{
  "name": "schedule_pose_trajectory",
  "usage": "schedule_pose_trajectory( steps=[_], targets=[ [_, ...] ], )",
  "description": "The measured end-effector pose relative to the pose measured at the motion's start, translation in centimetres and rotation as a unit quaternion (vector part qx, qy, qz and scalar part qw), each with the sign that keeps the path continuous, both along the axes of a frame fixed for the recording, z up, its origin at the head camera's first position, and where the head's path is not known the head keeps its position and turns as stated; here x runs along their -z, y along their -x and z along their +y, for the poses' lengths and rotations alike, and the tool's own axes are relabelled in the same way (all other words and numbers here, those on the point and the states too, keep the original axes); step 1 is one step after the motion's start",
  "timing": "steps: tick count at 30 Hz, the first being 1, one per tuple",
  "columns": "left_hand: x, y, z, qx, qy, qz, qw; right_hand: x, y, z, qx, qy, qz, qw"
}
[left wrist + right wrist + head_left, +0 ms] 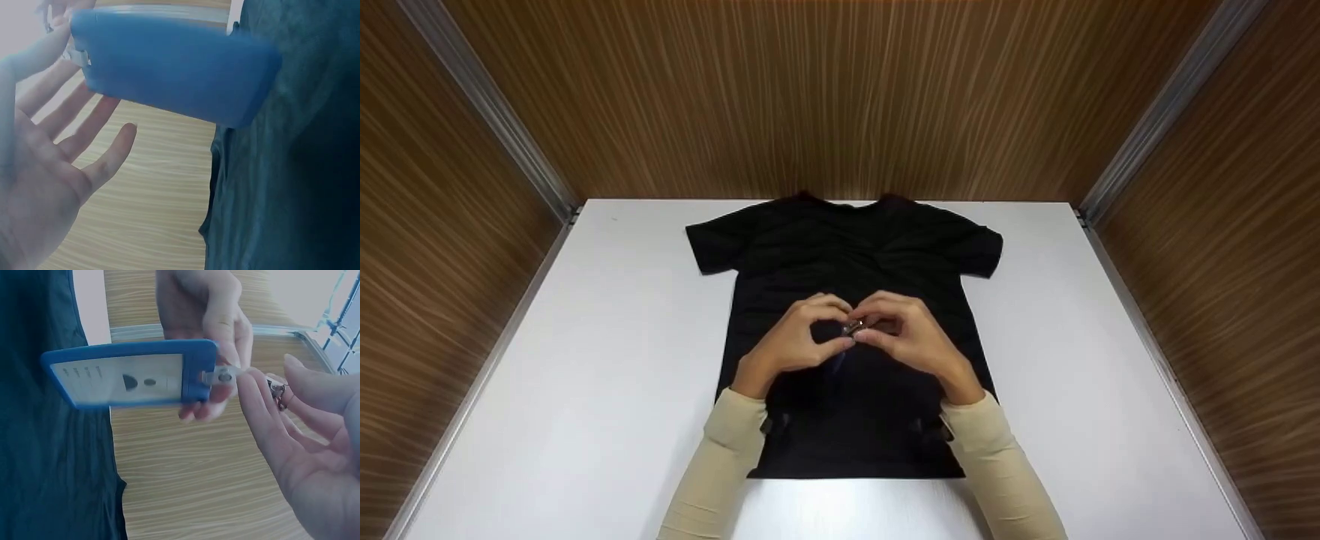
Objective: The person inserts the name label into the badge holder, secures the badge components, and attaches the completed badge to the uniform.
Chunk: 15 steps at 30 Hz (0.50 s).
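Note:
A black short-sleeved T-shirt (pixel 855 255) lies flat, collar at the far side. Over its middle, both hands meet at a small metal clip (pixel 853 328). That clip belongs to a blue badge holder (pixel 126 379), which hangs by a clear strap (pixel 222 376) down towards the shirt. My left hand (pixel 799 337) pinches the clip's strap end between thumb and forefinger, other fingers spread. My right hand (pixel 911 334) pinches the metal clip from the other side. A white card with dark print shows on one face of the holder; its plain blue back faces the left wrist view.
The shirt rests on a white table (pixel 607 360). Brown wood-grain panels (pixel 840 97) rise behind and on both sides, with metal rails (pixel 495 105) at the corners. Beige sleeves (pixel 720 457) cover both forearms.

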State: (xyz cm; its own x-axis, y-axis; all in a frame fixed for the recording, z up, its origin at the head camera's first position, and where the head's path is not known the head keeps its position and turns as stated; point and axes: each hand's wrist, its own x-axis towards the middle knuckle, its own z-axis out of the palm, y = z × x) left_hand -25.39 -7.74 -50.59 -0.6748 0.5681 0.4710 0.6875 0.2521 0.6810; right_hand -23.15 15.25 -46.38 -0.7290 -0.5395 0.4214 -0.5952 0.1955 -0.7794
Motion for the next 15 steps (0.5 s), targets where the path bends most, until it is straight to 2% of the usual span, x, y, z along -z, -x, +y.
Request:
schedule_pose_trajectory(
  steps=[7, 11, 15],
  targets=[
    [0.5, -0.1, 1.3, 0.022, -0.039, 0.003, 0.999, 0.6, 0.3, -0.7, 0.087, 0.021, 0.071, 0.9934],
    [0.6, -0.2, 1.3, 0.023, -0.031, -0.003, 0.9993, 0.8, 0.5, -0.7, 0.098, 0.029, 0.088, 0.9908],
    [0.4, -0.3, 1.1, 0.002, -0.007, 0.0, 1.0, 0.7, 0.5, -0.4, 0.096, 0.028, 0.082, 0.9916]
  ],
)
